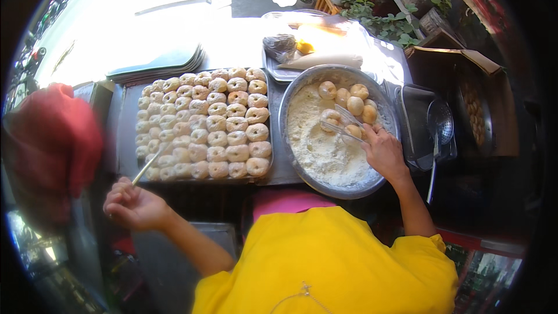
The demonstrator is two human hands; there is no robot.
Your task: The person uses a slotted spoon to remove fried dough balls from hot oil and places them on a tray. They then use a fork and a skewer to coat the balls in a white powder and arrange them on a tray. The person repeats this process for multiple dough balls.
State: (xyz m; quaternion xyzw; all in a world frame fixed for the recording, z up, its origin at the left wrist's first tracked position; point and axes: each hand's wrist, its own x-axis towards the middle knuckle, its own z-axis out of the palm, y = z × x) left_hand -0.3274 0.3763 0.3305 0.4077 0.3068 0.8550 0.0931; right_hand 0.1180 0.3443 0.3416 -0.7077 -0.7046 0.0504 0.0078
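Observation:
My right hand (383, 150) is closed on clear plastic tongs (350, 117) over a large metal bowl (388, 180). The tongs' tips are at a round doughnut (330, 117); I cannot tell if they pinch it. White powder (317, 154) fills much of the bowl, and several plain golden doughnuts (355, 104) lie at its far right. My left hand (135, 204) is closed around a thin pale stick (145, 168), which points up over the near left corner of a tray of doughnuts. Rows of powder-dusted doughnuts (236, 122) cover that tray; its near left part looks hazy.
Stacked flat trays (154, 64) stand behind on the left. Another tray (279, 74) holds bags behind the bowl. To the right are a slotted ladle (440, 122), a dark bin (415, 131) and a cardboard box (507, 104) with a pan of doughnuts. A red cloth (55, 151) hangs at left.

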